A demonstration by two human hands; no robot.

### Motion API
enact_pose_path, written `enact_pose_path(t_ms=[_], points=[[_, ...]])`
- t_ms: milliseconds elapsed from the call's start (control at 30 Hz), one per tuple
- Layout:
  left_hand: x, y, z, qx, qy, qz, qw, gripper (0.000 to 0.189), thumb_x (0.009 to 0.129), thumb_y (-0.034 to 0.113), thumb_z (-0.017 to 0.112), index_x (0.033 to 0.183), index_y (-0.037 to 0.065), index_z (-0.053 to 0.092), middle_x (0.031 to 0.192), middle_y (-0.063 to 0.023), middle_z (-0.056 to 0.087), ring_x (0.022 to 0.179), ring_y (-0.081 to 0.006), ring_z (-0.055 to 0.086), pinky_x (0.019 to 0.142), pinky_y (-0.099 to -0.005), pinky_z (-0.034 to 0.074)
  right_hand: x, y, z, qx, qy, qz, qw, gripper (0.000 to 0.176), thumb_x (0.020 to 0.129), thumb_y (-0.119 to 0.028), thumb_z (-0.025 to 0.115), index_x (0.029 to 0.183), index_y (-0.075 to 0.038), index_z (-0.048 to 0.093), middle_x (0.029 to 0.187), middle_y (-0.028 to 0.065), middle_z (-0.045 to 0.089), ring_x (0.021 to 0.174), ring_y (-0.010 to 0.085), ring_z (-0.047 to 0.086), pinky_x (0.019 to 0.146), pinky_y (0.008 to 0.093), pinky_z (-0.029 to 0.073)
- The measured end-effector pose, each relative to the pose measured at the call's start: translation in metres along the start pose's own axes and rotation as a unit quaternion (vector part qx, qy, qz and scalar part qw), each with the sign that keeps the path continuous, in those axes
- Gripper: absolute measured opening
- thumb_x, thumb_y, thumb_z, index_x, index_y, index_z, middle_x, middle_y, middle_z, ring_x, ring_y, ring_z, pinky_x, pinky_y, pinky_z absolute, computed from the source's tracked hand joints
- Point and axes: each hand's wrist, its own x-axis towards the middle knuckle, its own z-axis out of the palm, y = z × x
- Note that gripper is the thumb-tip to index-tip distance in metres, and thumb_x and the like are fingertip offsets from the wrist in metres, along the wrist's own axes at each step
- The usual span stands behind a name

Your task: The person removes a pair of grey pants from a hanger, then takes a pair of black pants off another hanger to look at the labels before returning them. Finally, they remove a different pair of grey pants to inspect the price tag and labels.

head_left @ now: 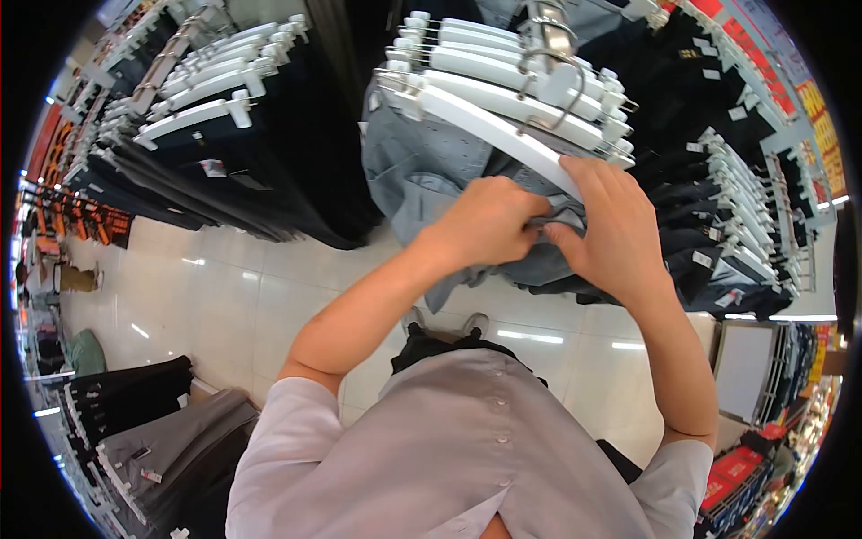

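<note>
A pair of grey trousers (417, 166) hangs from a white clip hanger (494, 130) at the front of the middle rack. The hanger's left clip is on the waistband, and its right end is covered by my right hand (615, 225). My right fingers lie over that end, with the thumb below against the bunched grey cloth. Close beside it, my left hand (494, 220) is closed on a fold of the trousers near the waistband. The right clip is hidden behind my fingers.
More white hangers (476, 58) with trousers crowd the metal rail (549, 27) behind. Dark trousers (296, 135) hang on a rack to the left, and another rack of dark trousers (691, 207) stands at the right. Grey trousers (180, 445) hang low at the left; tiled floor (215, 296) lies below.
</note>
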Motion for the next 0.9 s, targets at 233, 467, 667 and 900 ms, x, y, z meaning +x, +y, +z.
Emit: enact_pose_path(t_ms=[233,467,667,900], points=[[-0.004,0.01,-0.002,0.021,0.028,-0.024,0.999,0.021,0.068,0.007,0.066,0.088,0.005,0.07,0.073,-0.0149,0.066,0.07,-0.0357,0.064,0.064,-0.0443,0.05,0.036,0.011,-0.01,0.123,-0.223,0.124,0.959,0.06,0.056,-0.013,0.081,0.11,-0.001,0.058,0.093,0.0216,0.066,0.09,0.04,0.064,0.078,0.0434,0.05],[-0.01,0.011,-0.011,0.014,0.049,-0.048,0.998,0.027,0.07,0.01,0.07,0.097,0.005,0.07,0.077,-0.017,0.067,0.075,-0.0361,0.064,0.067,-0.0429,0.051,0.035,0.011,-0.001,0.122,-0.209,0.096,0.966,0.042,0.059,-0.003,0.074,0.098,0.004,0.059,0.086,0.0261,0.064,0.087,0.0445,0.062,0.076,0.0439,0.049],[-0.046,-0.022,-0.03,-0.203,0.009,-0.164,0.965,0.038,0.075,0.017,0.069,0.108,0.0,0.066,0.095,-0.0183,0.069,0.09,-0.0339,0.066,0.079,-0.0396,0.05,0.03,0.013,-0.002,0.141,-0.219,0.079,0.962,0.038,0.061,0.001,0.072,0.096,0.003,0.06,0.085,0.0269,0.064,0.085,0.045,0.062,0.075,0.0432,0.049],[-0.078,-0.095,-0.018,-0.104,-0.104,-0.218,0.965,0.042,0.079,0.021,0.067,0.114,-0.003,0.064,0.106,-0.0185,0.069,0.102,-0.03,0.065,0.091,-0.034,0.048,0.037,0.014,-0.012,0.131,-0.252,0.075,0.956,0.039,0.059,0.003,0.072,0.097,0.001,0.062,0.086,0.025,0.066,0.086,0.0428,0.063,0.078,0.0407,0.049]])
